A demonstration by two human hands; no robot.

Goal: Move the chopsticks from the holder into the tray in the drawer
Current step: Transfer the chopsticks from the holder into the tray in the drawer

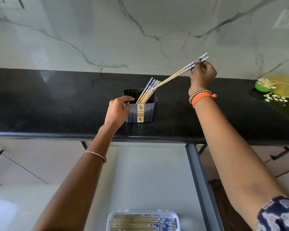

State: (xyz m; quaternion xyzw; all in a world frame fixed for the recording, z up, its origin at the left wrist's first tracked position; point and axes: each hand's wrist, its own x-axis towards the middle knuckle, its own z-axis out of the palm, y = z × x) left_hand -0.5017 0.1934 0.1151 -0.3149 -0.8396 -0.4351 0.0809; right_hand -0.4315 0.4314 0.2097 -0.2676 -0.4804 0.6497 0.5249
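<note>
Over black counter point(57, 104), right hand point(202, 73) pinches chopsticks point(173, 75) slanting up-right; left hand point(118, 110) grips holder point(142, 112).

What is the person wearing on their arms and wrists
The left hand has a thin beaded bangle on its forearm. The right hand has a beaded bangle and orange braided thread at the wrist, plus a dark patterned sleeve.

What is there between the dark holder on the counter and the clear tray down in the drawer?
In the head view, only the black counter's front edge and bare pale drawer floor lie between the holder and the tray; nothing else is there.
</note>
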